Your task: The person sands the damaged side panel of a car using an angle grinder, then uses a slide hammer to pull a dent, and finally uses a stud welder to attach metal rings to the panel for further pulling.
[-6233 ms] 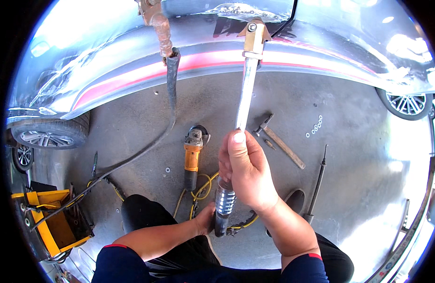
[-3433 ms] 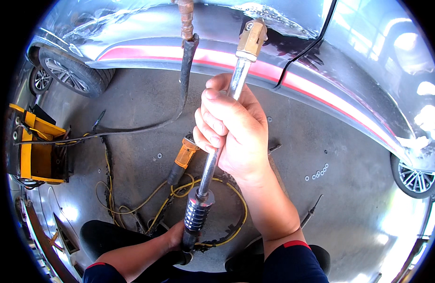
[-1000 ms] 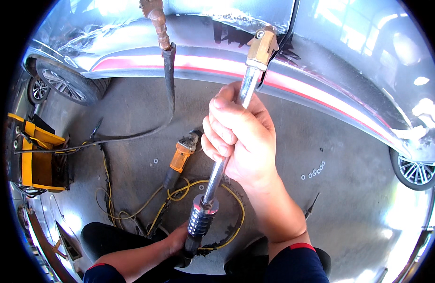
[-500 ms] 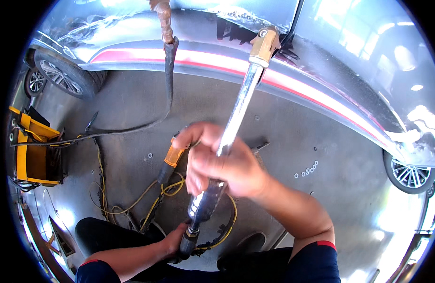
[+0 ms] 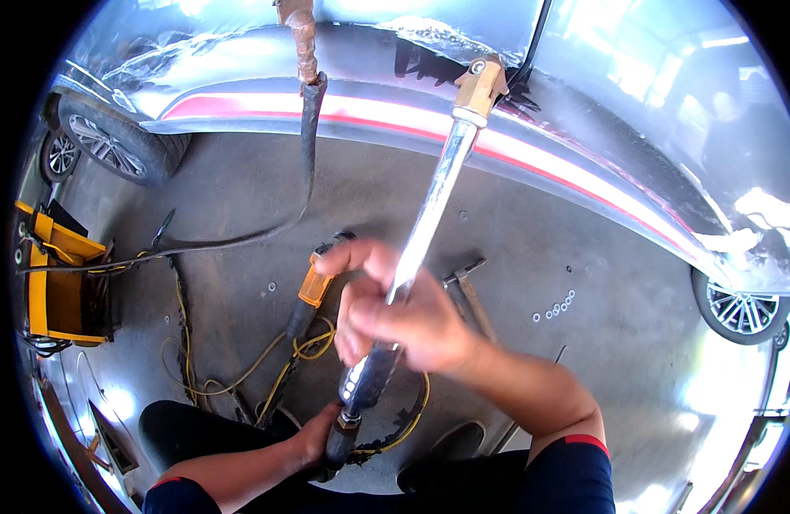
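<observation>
head view: person crouches beside a car body (image 5: 583, 128), looking down along a slide hammer (image 5: 429, 214) whose brass tip (image 5: 479, 86) sits against the grey panel just above the red stripe (image 5: 395, 116)
right hand (image 5: 403, 313): wrapped loosely round the sliding weight (image 5: 371, 377) and shaft, fingers partly spread and blurred (looks mid-stroke); grip looks narrow, not clenched
left hand (image 5: 314, 441): closed round the dark handle end (image 5: 339, 441) of the tool, low between the knees
step in hand: judged as dent pulling; weight sits low near the handle, so this reads as the end of a pull stroke
next move calls for: sliding the weight up toward the tip while the left hand keeps the shaft in line with the panel; tip must stay attached, and a skewed pull could tear it off
floor items: orange angle grinder (image 5: 314, 283) just left of the right hand; hammer (image 5: 468, 287) just right of it; yellow cable (image 5: 241, 368) looped under both; small washers (image 5: 553, 307) well apart to the right; yellow machine (image 5: 61, 278) at far left
hose (image 5: 305, 146): hangs from a copper fitting at the top edge, runs down to the floor and off left
hidden or unclear: how the tip joins the panel cannot be told (glare, small); the dent itself is not visible; right fingers motion-blurred; left hand's fingers partly hidden behind the handle; wheels (image 5: 112, 146) bent by the lens rim
</observation>
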Demonstrator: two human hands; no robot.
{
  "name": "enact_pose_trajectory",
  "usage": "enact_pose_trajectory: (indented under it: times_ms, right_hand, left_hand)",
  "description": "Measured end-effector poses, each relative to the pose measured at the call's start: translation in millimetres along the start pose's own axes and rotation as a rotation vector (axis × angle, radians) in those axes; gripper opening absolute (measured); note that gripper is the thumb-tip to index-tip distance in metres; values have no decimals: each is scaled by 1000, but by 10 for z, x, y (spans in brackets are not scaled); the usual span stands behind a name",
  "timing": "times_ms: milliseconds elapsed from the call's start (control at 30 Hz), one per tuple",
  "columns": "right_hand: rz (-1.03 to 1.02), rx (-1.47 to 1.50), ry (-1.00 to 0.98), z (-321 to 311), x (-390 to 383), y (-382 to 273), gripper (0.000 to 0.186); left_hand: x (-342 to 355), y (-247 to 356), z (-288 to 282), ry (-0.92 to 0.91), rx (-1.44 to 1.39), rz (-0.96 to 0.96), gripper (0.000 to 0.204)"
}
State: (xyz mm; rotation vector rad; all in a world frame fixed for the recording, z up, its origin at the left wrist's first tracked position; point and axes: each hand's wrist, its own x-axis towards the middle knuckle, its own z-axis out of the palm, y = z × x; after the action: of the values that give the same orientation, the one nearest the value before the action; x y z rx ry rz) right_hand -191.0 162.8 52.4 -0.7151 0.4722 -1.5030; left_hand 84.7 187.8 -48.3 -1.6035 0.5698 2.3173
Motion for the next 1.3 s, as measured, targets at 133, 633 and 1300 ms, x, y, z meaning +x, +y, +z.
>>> enact_pose_trajectory:
  times_ms: [133,633,1300]
  right_hand:
    - [98,-91,-31,73,-134,114,32]
    - [-92,-197,62,92,-72,101,33]
    - [-60,-66,113,72,-197,95,33]
  left_hand:
    - [84,-59,-72,30,-12,-9,43]
    - [168,-58,-417,-159,-109,231,28]
    - [224,-219,-186,-118,235,21,30]
